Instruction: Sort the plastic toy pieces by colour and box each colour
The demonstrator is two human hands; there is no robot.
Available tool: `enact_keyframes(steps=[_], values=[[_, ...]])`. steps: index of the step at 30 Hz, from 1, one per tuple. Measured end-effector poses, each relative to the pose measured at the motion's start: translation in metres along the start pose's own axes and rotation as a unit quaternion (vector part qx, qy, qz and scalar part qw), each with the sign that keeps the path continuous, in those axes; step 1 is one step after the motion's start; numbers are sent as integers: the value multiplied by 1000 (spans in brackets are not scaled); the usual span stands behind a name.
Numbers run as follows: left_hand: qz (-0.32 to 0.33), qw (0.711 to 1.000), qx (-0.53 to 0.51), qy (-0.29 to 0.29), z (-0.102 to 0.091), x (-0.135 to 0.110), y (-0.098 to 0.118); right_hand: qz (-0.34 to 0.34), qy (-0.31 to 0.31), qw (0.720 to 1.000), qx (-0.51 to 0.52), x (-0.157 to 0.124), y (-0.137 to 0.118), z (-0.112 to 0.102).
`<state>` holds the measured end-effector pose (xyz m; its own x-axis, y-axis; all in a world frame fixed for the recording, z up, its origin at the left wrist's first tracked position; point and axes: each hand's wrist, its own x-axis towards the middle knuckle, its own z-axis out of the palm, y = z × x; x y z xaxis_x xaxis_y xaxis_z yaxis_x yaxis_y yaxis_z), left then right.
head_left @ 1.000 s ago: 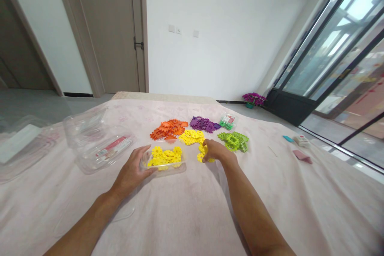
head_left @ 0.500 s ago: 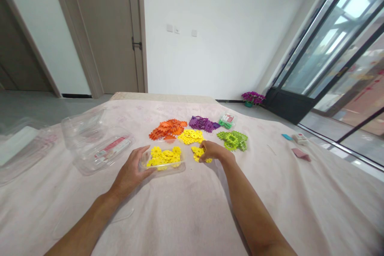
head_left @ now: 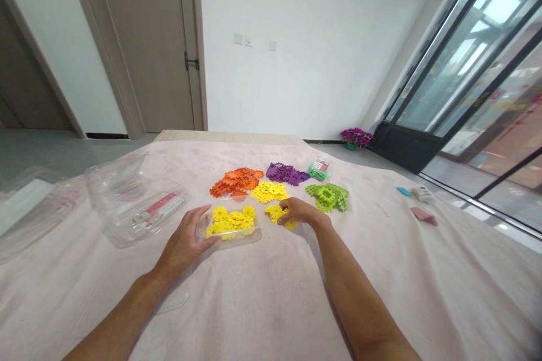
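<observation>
My left hand [head_left: 186,238] is closed around the left end of a clear plastic box [head_left: 257,236], thumb along the near side. Yellow flower-shaped plastic pieces [head_left: 235,219] lie loosely inside it. Just right of the box, my right hand [head_left: 298,211] pinches several more yellow flower pieces [head_left: 274,213] low over the cloth, its fingertips partly hidden behind the hand. Behind these sits a flat pile of yellow flower pieces [head_left: 268,192]. Heaps of orange pieces [head_left: 237,180], purple pieces [head_left: 286,174] and light green pieces [head_left: 328,197] surround that pile.
Clear plastic clamshell containers [head_left: 156,214] rest on the left, with another clear container [head_left: 31,211] farther out. A small labelled box with green pieces [head_left: 319,169] stands at the back. A white object [head_left: 422,194] and pink piece [head_left: 423,216] lie right on the pink tablecloth [head_left: 254,304].
My right hand has shifted slightly left toward the box, and the yellow pieces at its fingers have moved with it. My left hand stays on the box.
</observation>
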<state>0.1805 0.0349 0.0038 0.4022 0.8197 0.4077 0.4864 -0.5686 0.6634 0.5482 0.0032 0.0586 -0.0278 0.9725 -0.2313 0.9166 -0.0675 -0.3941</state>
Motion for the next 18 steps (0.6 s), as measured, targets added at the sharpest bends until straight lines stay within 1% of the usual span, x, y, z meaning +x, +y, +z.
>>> enact_keyframes(steps=[2,5,7,9,12,15,17,18], values=[[0,1000,1,-1,0,0,0,-13,14,998,62,1,4,3],[-1,1000,2,3,0,0,0,-9,27,988,151,3,8,8],[-2,1000,2,4,0,-1,1,-2,40,978,205,3,6,8],[-4,1000,3,5,0,0,1,6,61,962,267,0,-1,4],[-6,1000,6,5,0,0,2,-1,96,929,358,-5,-22,-6],[-5,1000,6,2,0,0,2,-34,131,900,415,-10,-50,-11],[-3,1000,6,0,0,0,2,-46,152,890,427,-11,-70,-7],[-2,1000,5,0,0,0,2,-49,161,891,421,-10,-78,-3]])
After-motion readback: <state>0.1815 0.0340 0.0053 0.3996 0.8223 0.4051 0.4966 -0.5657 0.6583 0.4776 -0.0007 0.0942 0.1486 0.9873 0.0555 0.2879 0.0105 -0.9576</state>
